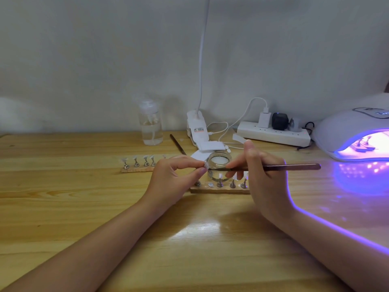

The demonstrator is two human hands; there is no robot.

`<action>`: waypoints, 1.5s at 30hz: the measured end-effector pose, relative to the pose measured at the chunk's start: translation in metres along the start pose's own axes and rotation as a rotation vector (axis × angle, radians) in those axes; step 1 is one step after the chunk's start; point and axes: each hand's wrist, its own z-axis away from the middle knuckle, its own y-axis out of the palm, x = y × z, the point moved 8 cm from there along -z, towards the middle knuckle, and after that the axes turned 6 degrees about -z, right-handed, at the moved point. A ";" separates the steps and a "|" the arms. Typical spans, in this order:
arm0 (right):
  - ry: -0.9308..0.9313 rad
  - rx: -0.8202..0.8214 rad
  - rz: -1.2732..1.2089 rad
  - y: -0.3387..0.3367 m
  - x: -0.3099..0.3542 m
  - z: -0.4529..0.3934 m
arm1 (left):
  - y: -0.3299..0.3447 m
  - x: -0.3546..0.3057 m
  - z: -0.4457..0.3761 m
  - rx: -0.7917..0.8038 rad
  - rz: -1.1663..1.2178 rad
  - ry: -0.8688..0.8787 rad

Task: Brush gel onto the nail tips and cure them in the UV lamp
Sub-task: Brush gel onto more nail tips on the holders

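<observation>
My left hand [174, 175] pinches a small clear nail tip [205, 165] between thumb and fingers. In my right hand [261, 171] a thin dark brush [294, 167] lies level, its tip touching that nail tip. Just behind them stands an open glass jar of clear gel [219, 163]. A wooden strip [221, 189] below my hands carries several nail tips on metal stands. A second wooden strip [136, 169] with several tips stands to the left. The white UV lamp [345, 131] at the right glows purple, with a strip of tips inside.
A clear pump bottle [150, 123] stands at the back by the wall. Next to it are a white clip lamp base [196, 127], a power strip [273, 134] with plugs and cables, white pads [211, 146] and a spare brush [177, 144] on the wooden table [84, 207].
</observation>
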 end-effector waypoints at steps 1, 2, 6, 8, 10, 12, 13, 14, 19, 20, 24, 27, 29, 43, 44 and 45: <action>0.010 -0.017 -0.009 -0.002 -0.001 0.000 | 0.000 0.000 0.000 0.002 0.000 0.004; 0.011 -0.029 -0.017 -0.003 0.000 0.000 | 0.000 0.000 0.000 0.005 0.000 0.006; -0.044 0.000 0.009 0.002 0.006 -0.001 | 0.000 0.000 0.000 0.002 -0.001 0.006; -0.046 0.017 0.028 0.004 0.005 -0.001 | 0.000 0.000 0.000 0.000 -0.011 0.005; -0.025 0.016 0.023 0.004 0.002 -0.001 | -0.001 0.001 -0.001 -0.004 -0.010 0.001; -0.007 0.003 0.020 0.002 0.000 0.000 | -0.001 0.000 0.000 -0.006 -0.012 0.004; -0.001 -0.005 0.016 0.000 0.000 0.001 | -0.001 -0.001 0.000 -0.007 -0.016 0.011; 0.003 -0.013 0.008 -0.001 0.000 0.001 | -0.001 -0.001 0.000 -0.010 -0.020 0.019; -0.012 -0.057 0.009 -0.006 0.003 0.001 | -0.004 -0.006 0.001 -0.040 -0.007 0.052; -0.018 -0.061 0.018 -0.006 0.003 0.000 | -0.004 -0.005 0.001 -0.036 0.004 0.044; -0.001 -0.051 0.050 -0.004 0.003 0.001 | -0.003 -0.001 0.001 -0.022 -0.004 0.007; -0.013 -0.022 0.067 0.001 0.005 0.002 | -0.003 0.000 0.001 -0.030 -0.029 -0.002; -0.019 -0.006 0.053 0.003 0.005 0.004 | -0.003 0.000 0.001 -0.036 -0.037 -0.006; 0.004 0.011 0.017 0.004 0.003 0.004 | -0.002 0.000 0.001 -0.019 -0.034 -0.004; 0.008 0.015 0.012 0.005 0.002 0.004 | -0.002 0.000 0.001 -0.019 -0.037 -0.002; 0.014 0.014 0.007 0.005 0.001 0.004 | -0.002 0.000 0.001 -0.020 -0.042 0.001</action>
